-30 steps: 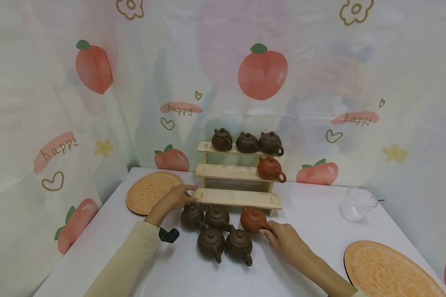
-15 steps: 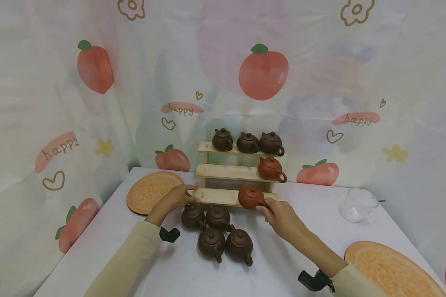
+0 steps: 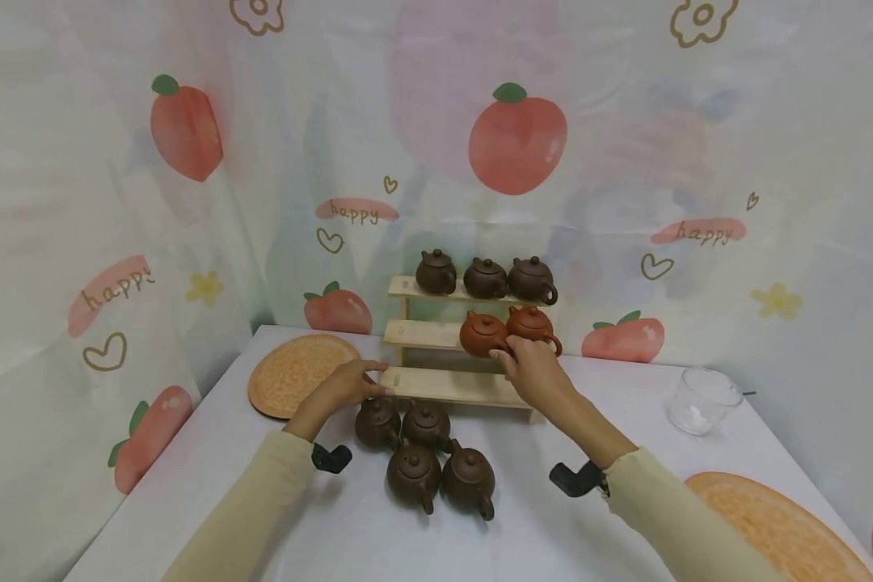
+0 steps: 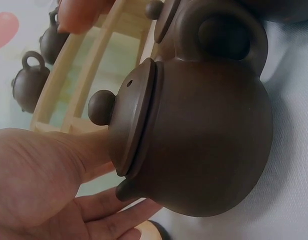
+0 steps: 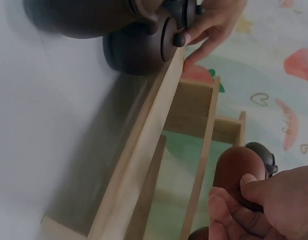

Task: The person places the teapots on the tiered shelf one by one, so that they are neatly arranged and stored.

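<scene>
My right hand [image 3: 541, 376] pinches the handle of a reddish-brown teapot [image 3: 482, 333] at the middle step of a three-step wooden stand [image 3: 451, 386]. Just right of it on that step sits another reddish-brown teapot [image 3: 529, 320]. In the right wrist view the thumb and fingers close around the handle side of the held teapot [image 5: 237, 170]. My left hand [image 3: 349, 384] grips the left end of the bottom step between thumb and fingers. A dark brown teapot [image 4: 209, 135] fills most of the left wrist view, partly hiding that hand.
Several dark teapots [image 3: 414, 473] stand clustered on the white cloth before the stand. Three more dark teapots [image 3: 486, 277] line the top step. A round cork-coloured mat [image 3: 294, 372] lies at left, another mat [image 3: 771, 525] at right, near a clear glass cup [image 3: 704, 400].
The right hand has lifted the reddish-brown teapot from the table, past the bottom step, up to the middle step left of the other reddish one. The left hand has stayed at the stand.
</scene>
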### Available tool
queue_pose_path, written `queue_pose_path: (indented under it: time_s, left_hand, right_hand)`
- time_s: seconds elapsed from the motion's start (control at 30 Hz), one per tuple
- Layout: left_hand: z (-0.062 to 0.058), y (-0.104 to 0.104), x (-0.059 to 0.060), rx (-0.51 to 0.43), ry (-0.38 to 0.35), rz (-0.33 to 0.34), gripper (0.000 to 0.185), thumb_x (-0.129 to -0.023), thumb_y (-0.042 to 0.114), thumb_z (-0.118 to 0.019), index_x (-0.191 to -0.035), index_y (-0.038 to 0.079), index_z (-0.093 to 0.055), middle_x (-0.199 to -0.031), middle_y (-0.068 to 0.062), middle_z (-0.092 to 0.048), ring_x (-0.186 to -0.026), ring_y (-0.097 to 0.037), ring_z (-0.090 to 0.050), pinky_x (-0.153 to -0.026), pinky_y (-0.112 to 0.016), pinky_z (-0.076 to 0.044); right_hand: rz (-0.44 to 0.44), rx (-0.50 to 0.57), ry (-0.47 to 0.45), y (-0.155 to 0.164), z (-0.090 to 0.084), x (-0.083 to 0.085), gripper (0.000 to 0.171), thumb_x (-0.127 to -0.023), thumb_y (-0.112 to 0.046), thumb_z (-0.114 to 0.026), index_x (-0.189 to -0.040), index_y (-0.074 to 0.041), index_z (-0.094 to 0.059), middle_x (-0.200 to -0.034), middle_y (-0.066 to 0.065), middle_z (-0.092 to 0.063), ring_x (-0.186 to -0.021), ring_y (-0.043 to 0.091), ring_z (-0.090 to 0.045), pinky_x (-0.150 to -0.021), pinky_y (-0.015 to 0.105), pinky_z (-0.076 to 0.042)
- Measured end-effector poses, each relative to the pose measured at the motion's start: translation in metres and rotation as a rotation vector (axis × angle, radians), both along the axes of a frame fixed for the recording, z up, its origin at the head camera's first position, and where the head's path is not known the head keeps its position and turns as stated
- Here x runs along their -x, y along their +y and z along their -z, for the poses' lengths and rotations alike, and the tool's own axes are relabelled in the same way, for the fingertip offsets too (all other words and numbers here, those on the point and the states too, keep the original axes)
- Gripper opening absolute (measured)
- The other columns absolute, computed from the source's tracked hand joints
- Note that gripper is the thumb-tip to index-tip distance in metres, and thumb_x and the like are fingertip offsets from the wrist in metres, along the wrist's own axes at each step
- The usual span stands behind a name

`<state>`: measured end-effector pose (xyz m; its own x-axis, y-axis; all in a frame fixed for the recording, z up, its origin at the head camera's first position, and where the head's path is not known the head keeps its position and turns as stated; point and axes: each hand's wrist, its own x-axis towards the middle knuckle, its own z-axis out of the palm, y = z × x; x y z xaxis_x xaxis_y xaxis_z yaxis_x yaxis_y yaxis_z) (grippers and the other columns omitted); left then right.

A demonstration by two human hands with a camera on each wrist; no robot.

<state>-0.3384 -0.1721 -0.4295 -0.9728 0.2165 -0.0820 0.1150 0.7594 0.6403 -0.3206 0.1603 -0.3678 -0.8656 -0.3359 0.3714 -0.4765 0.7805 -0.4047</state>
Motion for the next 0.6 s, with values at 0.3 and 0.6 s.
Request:
queue_pose_path:
  time_s: [0.3, 0.6]
  left_hand:
    - [0.000, 0.000, 0.000, -0.001, 0.001, 0.000, 0.060, -0.097, 0.026, -0.079, -0.150, 0.007, -0.060, -0.114, -0.019, -0.076, -0.093, -0.022, -0.070, -0.077, -0.037, -0.055]
    - [0.000, -0.003, 0.000, -0.009, 0.007, 0.005, 0.060, -0.097, 0.026, -0.080, -0.149, 0.006, -0.060, -0.113, -0.019, -0.076, -0.094, -0.023, -0.071, -0.077, -0.037, -0.056]
  right_hand:
    - [0.048, -0.007, 0.002, -0.012, 0.002, 0.018, 0.032, -0.106, -0.018, -0.066, -0.079, -0.004, -0.058, -0.064, 0.005, -0.048, -0.058, 0.020, -0.049, -0.058, 0.033, -0.040]
    - [0.075, -0.040, -0.020, -0.017, -0.001, 0.028, 0.027, -0.107, -0.018, -0.065, -0.085, -0.002, -0.062, -0.068, 0.007, -0.053, -0.061, 0.023, -0.053, -0.060, 0.037, -0.044]
